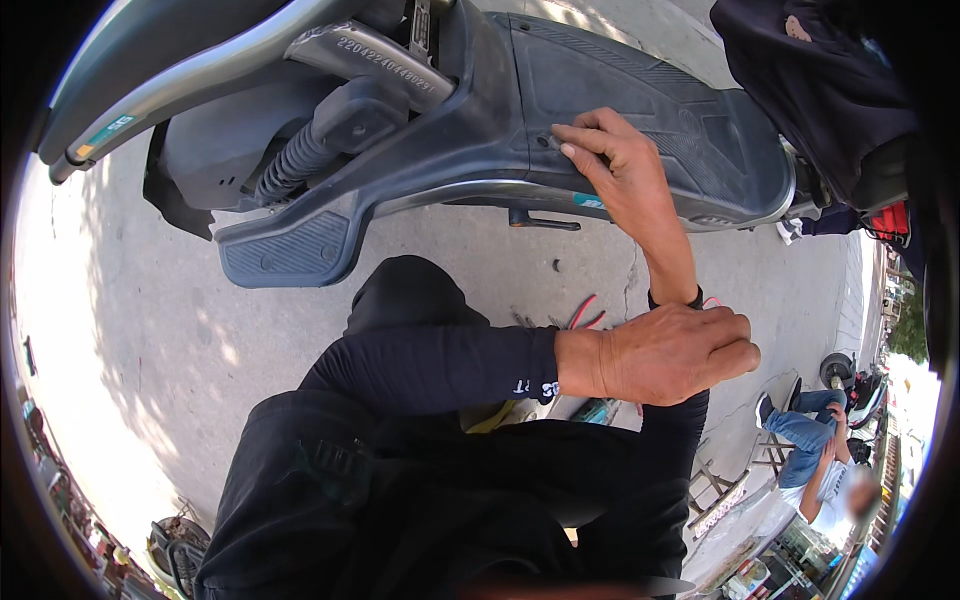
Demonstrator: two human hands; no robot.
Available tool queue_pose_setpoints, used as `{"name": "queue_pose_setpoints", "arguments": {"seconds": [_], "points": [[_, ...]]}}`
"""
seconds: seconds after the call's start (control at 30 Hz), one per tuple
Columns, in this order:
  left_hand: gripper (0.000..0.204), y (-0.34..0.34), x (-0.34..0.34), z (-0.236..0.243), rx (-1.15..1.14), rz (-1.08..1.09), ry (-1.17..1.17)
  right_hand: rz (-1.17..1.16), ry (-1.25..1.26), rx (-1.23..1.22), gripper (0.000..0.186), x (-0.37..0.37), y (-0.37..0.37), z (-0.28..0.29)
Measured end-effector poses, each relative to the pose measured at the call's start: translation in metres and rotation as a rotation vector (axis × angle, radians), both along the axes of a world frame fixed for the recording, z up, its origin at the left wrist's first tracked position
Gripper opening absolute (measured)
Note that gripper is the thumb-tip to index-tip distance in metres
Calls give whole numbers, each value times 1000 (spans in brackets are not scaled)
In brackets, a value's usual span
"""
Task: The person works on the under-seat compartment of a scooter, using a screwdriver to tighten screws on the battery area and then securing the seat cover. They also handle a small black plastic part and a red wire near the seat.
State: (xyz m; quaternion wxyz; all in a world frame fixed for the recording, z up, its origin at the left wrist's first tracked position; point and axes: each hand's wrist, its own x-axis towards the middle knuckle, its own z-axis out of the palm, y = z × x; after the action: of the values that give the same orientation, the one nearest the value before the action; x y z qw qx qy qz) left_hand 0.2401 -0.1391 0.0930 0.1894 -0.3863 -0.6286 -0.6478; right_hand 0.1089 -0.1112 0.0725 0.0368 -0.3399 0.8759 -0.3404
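In the head view, my right hand [622, 165] reaches up over the dark grey floorboard [620, 85] of an electric scooter. Its thumb and forefinger are pinched together beside a small hole near the board's left edge. Whatever lies between those fingertips is too small to name. Crossing over my right forearm, my left hand [660, 355] is closed, its fingers curled down to the right. What it holds, if anything, is hidden. Both arms wear dark sleeves. Left of my right hand are the scooter's coil shock absorber [300, 160] and a ribbed footrest [290, 250].
Red-handled pliers [586, 312] and a teal tool [597, 410] lie on the concrete by my knees. A small dark curved piece [556, 265] lies below the scooter. A person in dark clothes [830, 100] stands at upper right; another person [822, 460] sits at lower right near a folding stool [712, 492].
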Motion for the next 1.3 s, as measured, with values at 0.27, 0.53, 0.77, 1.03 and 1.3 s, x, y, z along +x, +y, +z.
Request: {"name": "queue_pose_setpoints", "arguments": {"seconds": [0.27, 0.53, 0.77, 1.03, 1.3], "points": [[26, 12, -4, -2, -6, 35, 63, -98, -1, 54, 21, -1, -21, 6], [17, 19, 12, -2, -79, -74, -23, -148, -97, -138, 16, 19, -28, 8], [18, 31, 16, 10, -4, -110, 3, -169, 112, -95, 10, 20, -22, 5], [28, 42, 19, 1, -120, -113, 32, -81, 482, -63, 10, 28, -26, -11], [31, 51, 19, -4, -192, -137, 16, -56, 675, 141, 34, 43, -25, -21]]}}
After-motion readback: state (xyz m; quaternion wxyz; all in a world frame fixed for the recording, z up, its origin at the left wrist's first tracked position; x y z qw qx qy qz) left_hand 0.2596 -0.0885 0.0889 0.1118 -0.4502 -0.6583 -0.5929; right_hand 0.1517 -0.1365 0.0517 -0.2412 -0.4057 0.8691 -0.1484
